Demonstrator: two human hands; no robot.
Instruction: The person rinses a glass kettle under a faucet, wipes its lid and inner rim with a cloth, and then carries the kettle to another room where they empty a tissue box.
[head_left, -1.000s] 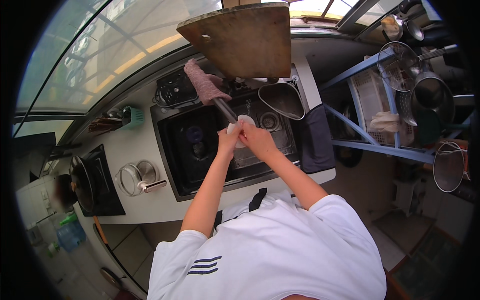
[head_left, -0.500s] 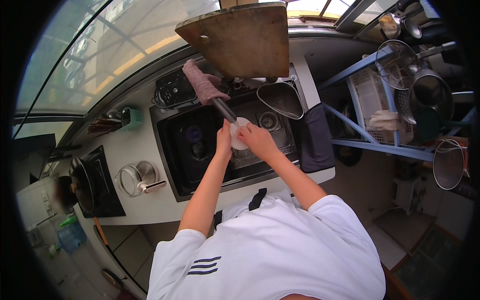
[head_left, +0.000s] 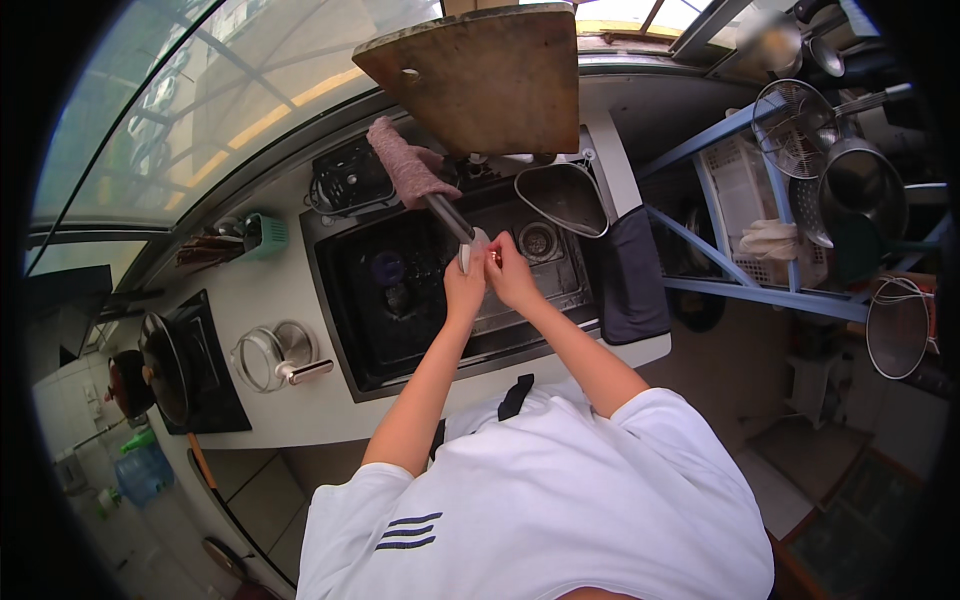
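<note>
White dish (head_left: 480,238) now tilts more edge-on at tap (head_left: 449,217), not yet set down; left hand (head_left: 464,290) clamped on it, right hand (head_left: 513,280) grip unclear.

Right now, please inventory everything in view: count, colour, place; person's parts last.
sink: 1, black, centre
faucet: 1, grey, above sink
white dish: 1, white, at faucet's end
pink cloth: 1, pink, around faucet
dark cloth: 1, blue-grey, right of sink
cutting board: 1, brown, behind sink
basket: 1, green, left of sink
glassware: count unclear, clear, left of sink
pan: 1, black, far left
container: 1, blue, lower left
rack: 1, blue, right
other clutter: uncounted, mixed, edges
shirt: 1, white, bottom
left hand: 1, bare, holding white dish
right hand: 1, bare, beside white dish
</note>
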